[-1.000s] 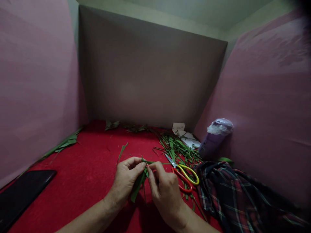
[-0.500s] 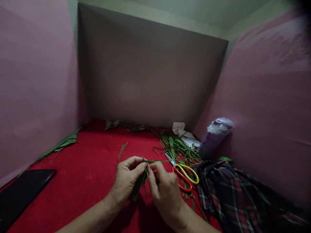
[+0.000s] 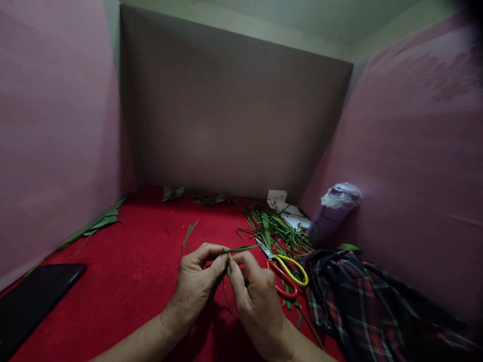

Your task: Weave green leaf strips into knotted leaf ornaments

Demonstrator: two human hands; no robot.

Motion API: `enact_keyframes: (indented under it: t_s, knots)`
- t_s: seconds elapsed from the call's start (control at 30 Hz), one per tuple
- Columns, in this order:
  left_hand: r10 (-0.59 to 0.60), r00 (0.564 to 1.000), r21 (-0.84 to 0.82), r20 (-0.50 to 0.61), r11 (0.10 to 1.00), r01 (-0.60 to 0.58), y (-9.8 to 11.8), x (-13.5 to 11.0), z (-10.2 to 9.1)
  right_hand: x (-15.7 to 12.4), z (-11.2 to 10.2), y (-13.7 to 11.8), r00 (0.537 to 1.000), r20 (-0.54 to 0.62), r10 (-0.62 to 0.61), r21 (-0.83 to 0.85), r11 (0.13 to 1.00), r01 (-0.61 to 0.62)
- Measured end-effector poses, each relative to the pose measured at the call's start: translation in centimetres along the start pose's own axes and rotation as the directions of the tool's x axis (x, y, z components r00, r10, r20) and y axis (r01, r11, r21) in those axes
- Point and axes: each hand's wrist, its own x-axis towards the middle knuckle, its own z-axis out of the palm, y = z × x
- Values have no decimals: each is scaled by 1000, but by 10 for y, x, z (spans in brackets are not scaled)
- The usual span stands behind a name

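Note:
My left hand [image 3: 199, 274] pinches a green leaf strip [image 3: 243, 248] between thumb and forefinger. One end of the strip points right, toward the scissors, while darker leaf parts hang below the fingers, partly hidden by the hand. My right hand [image 3: 254, 289] is closed at the same spot, its thumb and forefinger tips pressed on the leaf strip by the left thumb. Scissors [image 3: 281, 266] with one yellow and one red handle lie just right of my right hand, blades pointing up and left. A small loose leaf [image 3: 189, 232] rests beyond my left hand.
Cut leaf strips [image 3: 279, 226] are piled at the right back. Beside them are white papers [image 3: 296, 217] and a purple container [image 3: 334, 213] topped with clear plastic. A plaid cloth [image 3: 362, 296] lies at right, a black tablet-like slab [image 3: 41, 296] at left, on red cloth [image 3: 132, 281].
The hanging leaf has swung back under my left hand and shows less. The strip end pointing right appears wider and tilts slightly upward. Both hands stay nearly in place.

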Motion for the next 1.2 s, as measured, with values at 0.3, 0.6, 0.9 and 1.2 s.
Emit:
enact_keyframes:
  t_s: [0.3, 0.6, 0.9, 1.2]
  knots:
    - [107, 994, 148, 12, 983, -108, 4, -1, 0, -1, 0, -1, 1000, 17, 8, -33, 999, -8]
    - [152, 988, 160, 37, 975, -156, 0, 0, -2, 1, -1, -3, 979, 98, 177, 186, 963, -193]
    - [147, 988, 130, 41, 980, -151, 0, 0, -1, 0, 0, -1, 988, 73, 136, 191, 970, -147]
    - [147, 988, 153, 47, 976, -152, 1, 0, -2, 1, -1, -2, 971, 99, 219, 219, 947, -236]
